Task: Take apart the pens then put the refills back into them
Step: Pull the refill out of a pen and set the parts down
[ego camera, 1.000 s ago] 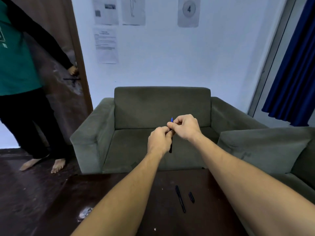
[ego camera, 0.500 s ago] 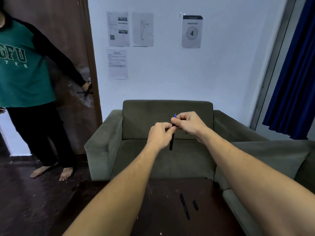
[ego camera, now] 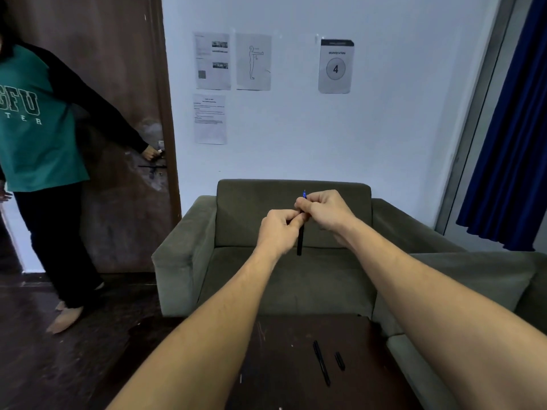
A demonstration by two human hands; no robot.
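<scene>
I hold a thin black pen [ego camera: 300, 241] upright in front of me with both hands. My left hand [ego camera: 278, 230] pinches its middle and my right hand [ego camera: 324, 210] grips its upper end. A small blue tip [ego camera: 304, 194] sticks out above my right fingers. The pen's lower part hangs free below my hands. On the dark table [ego camera: 284, 365] below lie a second black pen [ego camera: 321, 363] and, just to its right, a short black cap [ego camera: 339, 361].
A grey-green armchair [ego camera: 189, 255] stands behind the table, and another sofa [ego camera: 473, 279] runs along the right. At the left a person in a green top [ego camera: 32, 119] stands holding the handle of a brown door [ego camera: 118, 84]. Blue curtain [ego camera: 509, 128] at right.
The view has tilted upward and to the right, so the table and its pen sit lower in frame. My hands keep the same hold on the pen. The person at the door has shifted a little.
</scene>
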